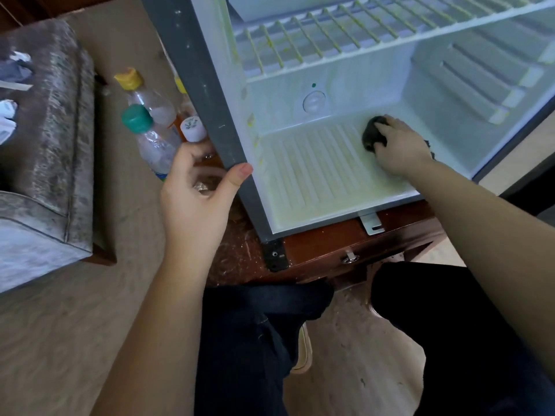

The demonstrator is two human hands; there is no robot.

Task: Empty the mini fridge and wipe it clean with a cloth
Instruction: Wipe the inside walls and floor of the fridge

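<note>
The mini fridge (210, 85) stands open on a wooden stand (324, 244), and nothing is left inside it that I can see. Its wire shelf (330, 34) is in place, streaked with yellowish grime. Below it the ribbed floor (315, 163) carries the same film, heaviest along the left wall. The bottles (150, 124) sit outside on the ground, just beside the fridge's left side.

The left hand (195, 199) grips the front edge of the left wall, thumb on the face and fingers curled round behind. The right hand (399, 145) reaches deep inside, fingers curled over a dark cloth (371, 136) and pressing it down at the back right of the floor.

Emptying looks done and wiping is under way. To do it well, run the cloth along the ribs rather than across them, so it gets into the grooves. Work from back to front and brace with the left hand, then do the corners and the stained left edge — and the shelf wires need their own pass.
</note>
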